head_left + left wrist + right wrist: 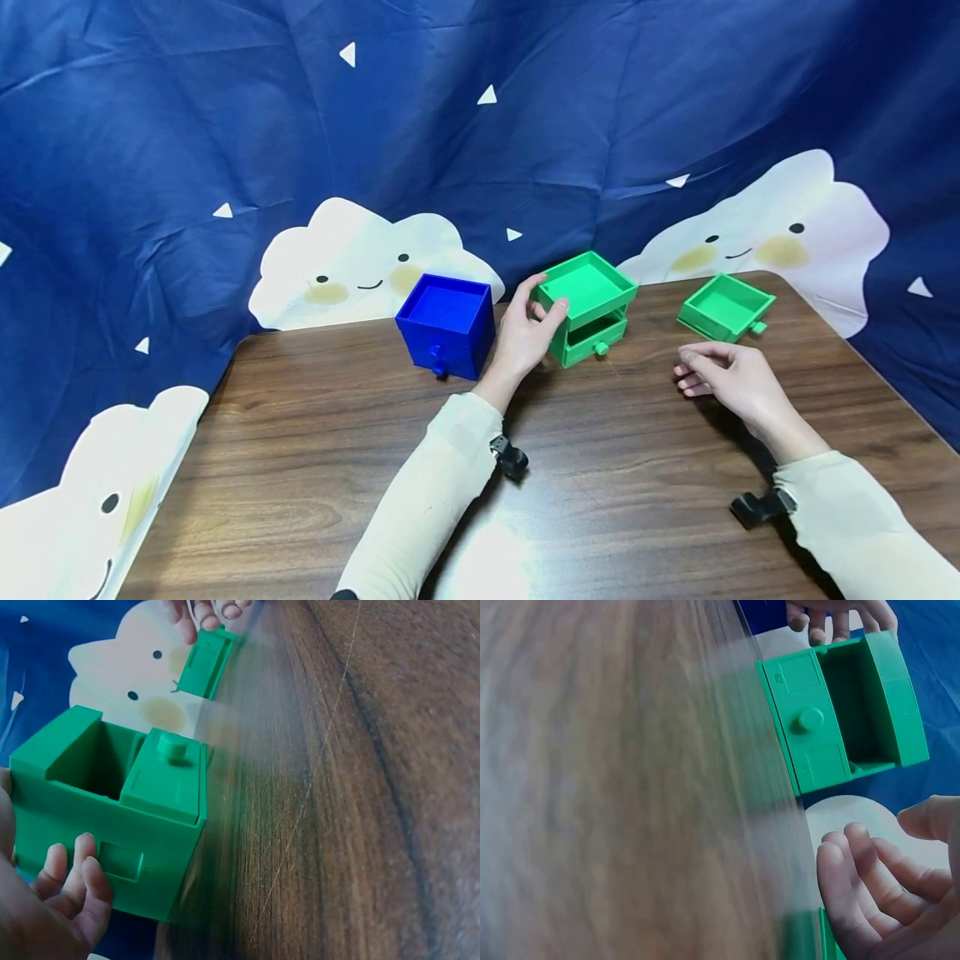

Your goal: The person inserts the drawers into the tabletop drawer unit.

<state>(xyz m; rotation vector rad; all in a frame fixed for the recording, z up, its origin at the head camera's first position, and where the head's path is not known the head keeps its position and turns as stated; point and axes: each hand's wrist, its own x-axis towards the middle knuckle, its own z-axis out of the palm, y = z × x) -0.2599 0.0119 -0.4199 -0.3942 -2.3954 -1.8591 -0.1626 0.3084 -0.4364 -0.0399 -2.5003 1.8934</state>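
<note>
In the head view my left hand holds a small green drawer cabinet by its left side, thumb at the front top rim. The cabinet has a tray-like top, an open upper slot, and a lower drawer pushed in, its round knob facing front. The left wrist view shows curled fingers against the cabinet's side wall. My right hand hovers over the table with loosely bent fingers and nothing in them. Just beyond it lies a loose green drawer, its open side up and knob to the right.
A blue drawer cabinet with a front knob stands left of the green one, close to my left wrist. Everything rests on a brown wood-grain table. Behind the table's back edge hangs a blue cloth with smiling white clouds.
</note>
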